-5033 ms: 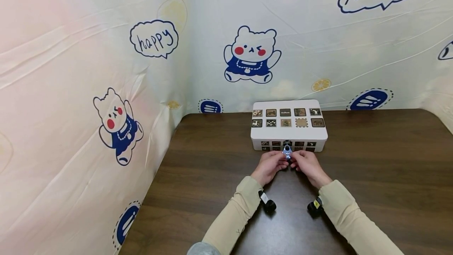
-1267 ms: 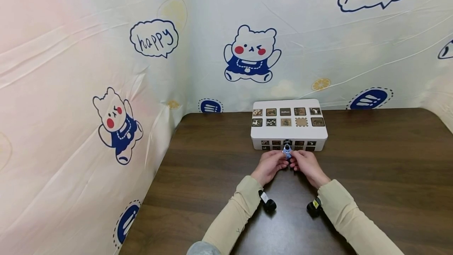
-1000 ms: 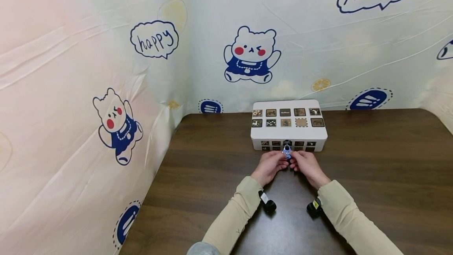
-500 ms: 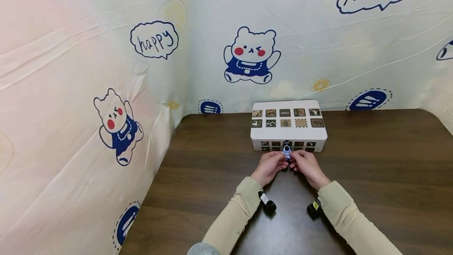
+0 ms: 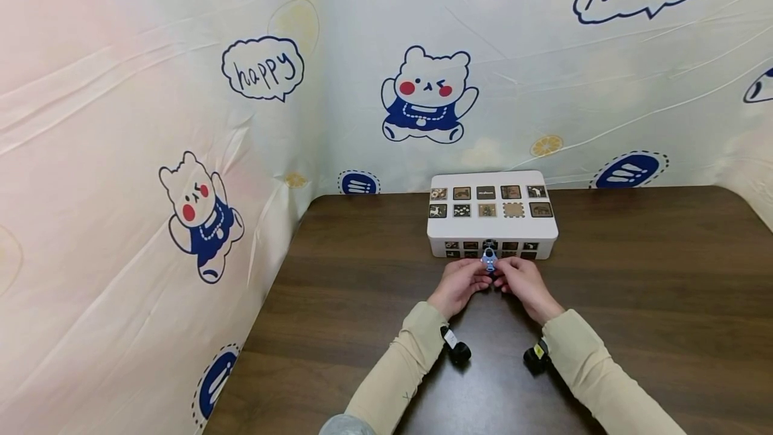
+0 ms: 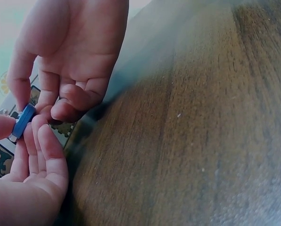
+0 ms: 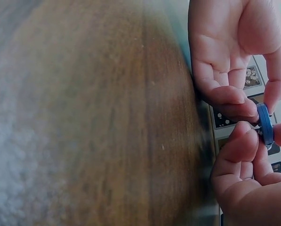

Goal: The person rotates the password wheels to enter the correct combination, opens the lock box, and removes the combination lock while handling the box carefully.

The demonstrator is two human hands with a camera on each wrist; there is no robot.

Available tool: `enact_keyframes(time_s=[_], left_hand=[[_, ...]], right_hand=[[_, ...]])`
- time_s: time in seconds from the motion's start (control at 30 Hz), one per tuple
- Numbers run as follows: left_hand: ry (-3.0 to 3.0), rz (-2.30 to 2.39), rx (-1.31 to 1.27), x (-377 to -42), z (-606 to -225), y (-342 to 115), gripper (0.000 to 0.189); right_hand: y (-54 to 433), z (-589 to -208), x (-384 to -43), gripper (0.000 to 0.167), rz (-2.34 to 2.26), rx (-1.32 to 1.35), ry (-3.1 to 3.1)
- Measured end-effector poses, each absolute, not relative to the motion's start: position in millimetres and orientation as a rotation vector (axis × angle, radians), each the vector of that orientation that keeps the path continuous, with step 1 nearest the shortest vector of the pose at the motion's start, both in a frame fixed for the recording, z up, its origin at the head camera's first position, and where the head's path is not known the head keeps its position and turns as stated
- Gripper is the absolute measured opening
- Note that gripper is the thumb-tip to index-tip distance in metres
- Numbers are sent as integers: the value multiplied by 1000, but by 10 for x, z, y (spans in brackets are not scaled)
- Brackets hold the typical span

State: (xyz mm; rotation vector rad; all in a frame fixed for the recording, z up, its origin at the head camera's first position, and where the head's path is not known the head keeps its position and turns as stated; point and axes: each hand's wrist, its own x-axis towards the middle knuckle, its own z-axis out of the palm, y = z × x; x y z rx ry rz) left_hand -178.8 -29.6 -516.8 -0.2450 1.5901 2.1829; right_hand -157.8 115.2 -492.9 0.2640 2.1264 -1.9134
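A small blue padlock (image 5: 489,260) is at the front of a white box (image 5: 492,227), near its clasp. From one side, my left hand (image 5: 457,284) pinches the padlock between thumb and fingers. My right hand (image 5: 528,287) pinches it from the other side. In the left wrist view, the padlock's thick blue edge (image 6: 22,122) shows between the thumbs and curled fingers of both hands. The same blue edge (image 7: 264,125) appears at the right of the right wrist view. Fingers hide part of the padlock, and how it joins the clasp is unclear.
The box stands closed near the back edge of a dark wooden table (image 5: 362,274). Square pictures cover its lid and front. A pale curtain (image 5: 338,106) with printed bears surrounds the back and left side. A grey rounded object (image 5: 347,425) shows at the bottom edge.
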Motion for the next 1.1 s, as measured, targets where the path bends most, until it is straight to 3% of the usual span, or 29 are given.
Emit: enact_keyframes(time_s=[1.1], left_hand=[[1612, 2180, -254, -1782, -5169, -279, 18]], right_hand=[[1142, -4941, -1583, 31, -1932, 268, 2112]])
